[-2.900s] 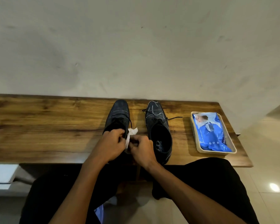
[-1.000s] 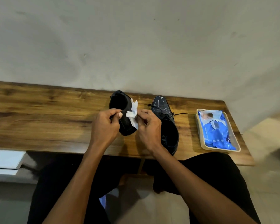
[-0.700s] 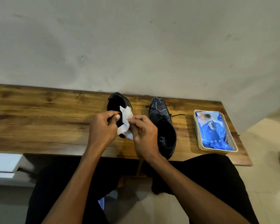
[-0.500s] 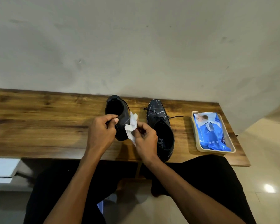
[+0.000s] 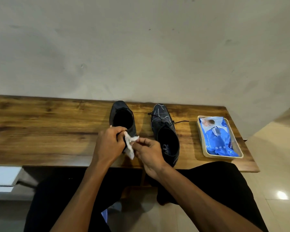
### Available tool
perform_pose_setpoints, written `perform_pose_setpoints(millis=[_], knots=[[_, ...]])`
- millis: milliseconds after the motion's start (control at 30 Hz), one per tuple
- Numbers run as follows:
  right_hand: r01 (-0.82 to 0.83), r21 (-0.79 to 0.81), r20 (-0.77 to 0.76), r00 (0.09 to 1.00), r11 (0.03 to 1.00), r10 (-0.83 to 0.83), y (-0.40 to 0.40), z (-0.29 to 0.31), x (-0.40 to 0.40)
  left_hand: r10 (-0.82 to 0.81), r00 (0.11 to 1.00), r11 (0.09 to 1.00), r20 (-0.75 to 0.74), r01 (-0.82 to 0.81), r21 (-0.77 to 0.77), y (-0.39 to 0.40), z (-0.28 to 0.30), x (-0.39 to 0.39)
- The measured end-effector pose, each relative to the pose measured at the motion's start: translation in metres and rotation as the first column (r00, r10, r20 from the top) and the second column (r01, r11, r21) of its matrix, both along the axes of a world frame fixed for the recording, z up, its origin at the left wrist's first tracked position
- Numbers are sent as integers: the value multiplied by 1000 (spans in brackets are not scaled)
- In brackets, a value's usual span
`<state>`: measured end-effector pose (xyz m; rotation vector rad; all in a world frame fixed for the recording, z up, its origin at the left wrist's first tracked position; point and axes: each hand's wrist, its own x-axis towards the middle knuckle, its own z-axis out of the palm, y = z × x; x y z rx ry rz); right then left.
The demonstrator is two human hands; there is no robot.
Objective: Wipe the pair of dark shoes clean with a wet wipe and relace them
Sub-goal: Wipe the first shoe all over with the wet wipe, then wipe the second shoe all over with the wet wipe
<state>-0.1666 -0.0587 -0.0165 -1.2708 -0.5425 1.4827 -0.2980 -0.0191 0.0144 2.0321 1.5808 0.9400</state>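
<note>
Left hand [image 5: 109, 143] gripped dark leather shoe [image 5: 123, 120] heel; right hand [image 5: 148, 150] pinched crumpled white wipe [image 5: 129, 144] against it; beyond, streaked second shoe [image 5: 165, 131] unwiped; relacing judged outstanding.

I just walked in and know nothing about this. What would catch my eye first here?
Probably the two hands at the middle of the wooden bench: the left hand grips the heel of a dark leather shoe, while the right hand pinches a crumpled white wet wipe against it. Next, the second dark shoe with pale streaks, and the bright blue wipes pack in a beige tray at the right.
</note>
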Motion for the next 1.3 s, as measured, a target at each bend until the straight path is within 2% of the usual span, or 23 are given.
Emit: perform_pose_setpoints(millis=[133,267,367,433,500,600,700,767,833,933,1000,1067,1133,1233,1300], knots=[[128,19,3,992,992,-128,12,17,21,-27,997,999,-79,23,-45,-2,-4,-2],[147,78,23,988,986,-150,18,24,33,-41,989,985,-144,15,-174,-4,-11,-9],[92,133,129,986,987,-109,21,24,38,-53,980,969,-194,3,-246,-7,-15,-11],[25,162,255,965,986,-66,24,23,45,-49,976,960,-211,-12,-281,-8,-16,-11],[-69,168,439,899,983,-12,27,22,54,-44,969,954,-244,-32,-297,-7,-17,-12],[-227,96,701,706,969,96,28,28,67,-22,959,945,-284,-72,-318,-7,-16,-12],[-298,21,854,502,954,138,29,37,83,-20,953,932,-301,-92,-352,-5,-15,-10],[-292,-6,908,400,956,127,31,42,97,-25,939,933,-343,-101,-345,-5,-13,-6],[-255,5,928,362,967,91,34,46,112,-16,899,951,-437,-121,-285,-6,-9,0],[-211,48,934,356,976,31,37,48,131,40,852,983,-523,-128,-132,-9,2,13],[-215,73,930,366,974,11,39,50,142,28,903,1000,-429,-31,-1,-12,8,28],[-211,102,920,391,972,-12,41,52,152,-96,970,995,-222,102,15,-16,13,48],[-188,123,913,405,975,-37,44,54,160,-220,973,974,-72,216,-62,-19,15,72],[-197,129,918,395,972,-42,45,51,169,-322,946,930,-29,310,-195,-21,14,103],[-212,116,921,389,970,-26,44,49,172,-315,949,913,2,304,-273,-18,11,117]])
